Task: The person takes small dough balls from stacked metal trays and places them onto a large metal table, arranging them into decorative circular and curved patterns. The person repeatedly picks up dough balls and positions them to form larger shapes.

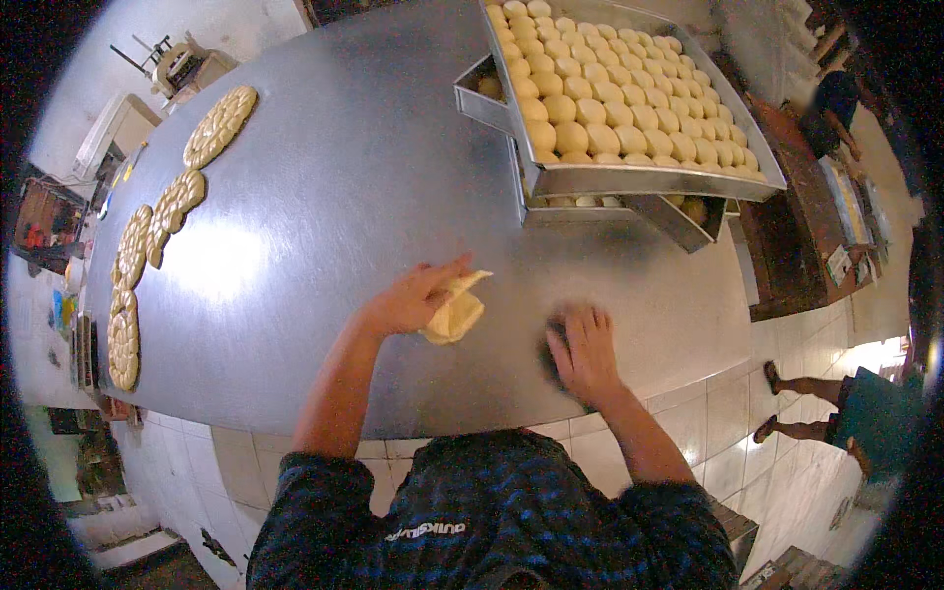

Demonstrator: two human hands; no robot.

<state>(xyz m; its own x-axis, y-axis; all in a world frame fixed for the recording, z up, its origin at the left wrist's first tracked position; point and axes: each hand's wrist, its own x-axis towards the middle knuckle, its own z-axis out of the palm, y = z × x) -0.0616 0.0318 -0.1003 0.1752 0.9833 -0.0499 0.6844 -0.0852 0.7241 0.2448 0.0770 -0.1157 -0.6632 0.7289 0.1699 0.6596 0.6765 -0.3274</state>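
Note:
My left hand [410, 299] grips a thin, folded pale yellow piece of dough [459, 316] above the steel tabletop [354, 184]. One corner of the dough sticks out to a point towards the right. To the right of it, my right hand [587, 350] is palm down over the table near its front edge. It is slightly blurred, with a dark shadow beside it and nothing visible in its fingers. Whether it touches the steel cannot be told.
Metal trays are stacked crosswise at the back right; the top tray [664, 179] is filled with rows of round dough balls [605, 92]. Flat, patterned dough pieces [133, 247] lie along the left edge. At right, one person [833, 118] is by a wooden table [785, 221]; another [877, 413] is on the tiled floor.

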